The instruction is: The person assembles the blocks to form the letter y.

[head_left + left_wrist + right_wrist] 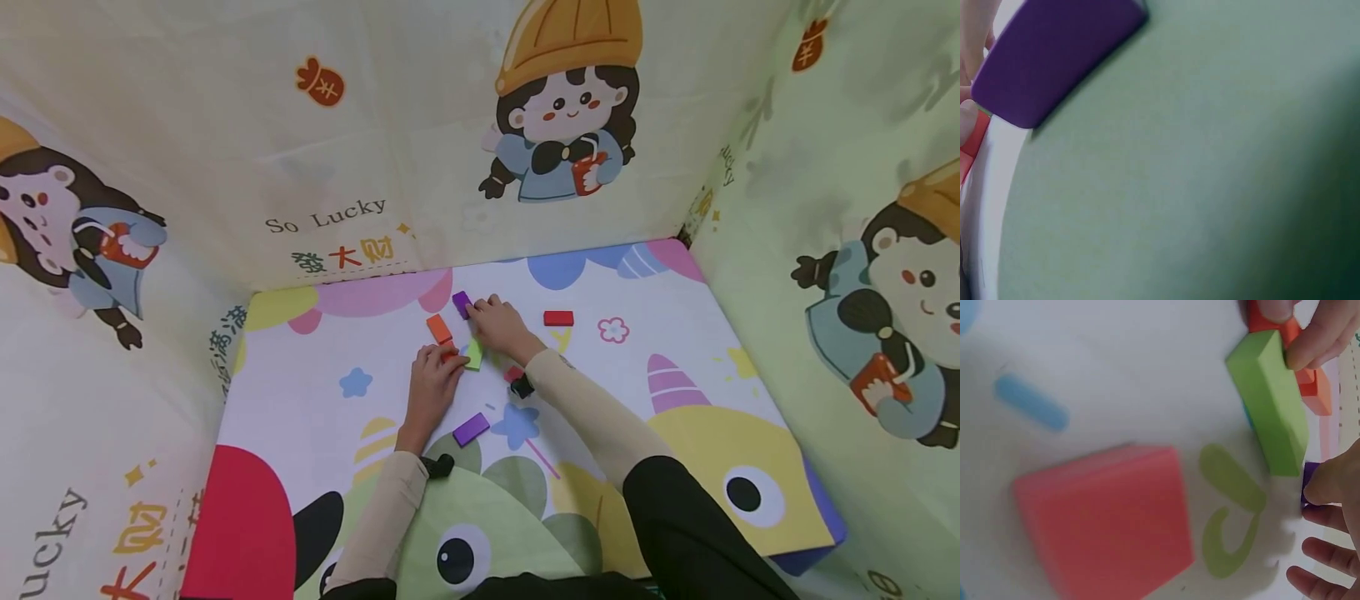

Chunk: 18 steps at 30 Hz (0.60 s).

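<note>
My left hand [435, 379] curls over a red block [1262, 320] and holds it with the fingertips. Right beside them lies a light green block [474, 354], its side at the fingertips. An orange block [438, 328] lies just beyond the left hand. My right hand [501, 325] pinches a purple block [461, 303] between thumb and index finger, farther out; its other fingers spread apart in the right wrist view. Below the right wrist sits a pinkish-red block [1110, 525]. Near the left wrist is a second purple block [1054, 56].
Another red block [558, 318] lies to the right of the right hand. The cartoon-printed mat [300, 400] is bounded by printed cloth walls [420, 158] at the back and both sides. Small black cameras [522, 386] are worn at the wrists.
</note>
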Each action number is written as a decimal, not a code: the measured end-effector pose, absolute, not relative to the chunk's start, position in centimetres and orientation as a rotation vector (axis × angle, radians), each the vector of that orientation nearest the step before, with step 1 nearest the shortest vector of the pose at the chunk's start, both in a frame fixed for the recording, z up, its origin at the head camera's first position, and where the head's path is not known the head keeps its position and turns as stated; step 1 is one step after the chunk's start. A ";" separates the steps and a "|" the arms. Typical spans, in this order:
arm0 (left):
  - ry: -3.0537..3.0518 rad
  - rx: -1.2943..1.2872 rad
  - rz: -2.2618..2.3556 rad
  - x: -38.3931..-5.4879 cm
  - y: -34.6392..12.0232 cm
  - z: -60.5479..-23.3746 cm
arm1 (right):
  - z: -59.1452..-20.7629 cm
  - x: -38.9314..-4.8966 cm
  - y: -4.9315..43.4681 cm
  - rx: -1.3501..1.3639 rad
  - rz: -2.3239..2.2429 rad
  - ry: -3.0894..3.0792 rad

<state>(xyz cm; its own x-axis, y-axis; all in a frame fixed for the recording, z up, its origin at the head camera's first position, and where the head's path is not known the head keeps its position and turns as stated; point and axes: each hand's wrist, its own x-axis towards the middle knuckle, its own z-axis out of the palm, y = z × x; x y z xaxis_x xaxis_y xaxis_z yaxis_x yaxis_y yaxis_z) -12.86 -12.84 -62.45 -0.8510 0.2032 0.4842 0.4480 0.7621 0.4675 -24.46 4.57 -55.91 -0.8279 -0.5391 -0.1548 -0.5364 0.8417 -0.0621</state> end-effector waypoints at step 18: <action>-2.567 -0.470 -0.823 -12.9 -12.8 -62.4 | -56.1 -23.4 5.7 -0.812 -0.025 2.985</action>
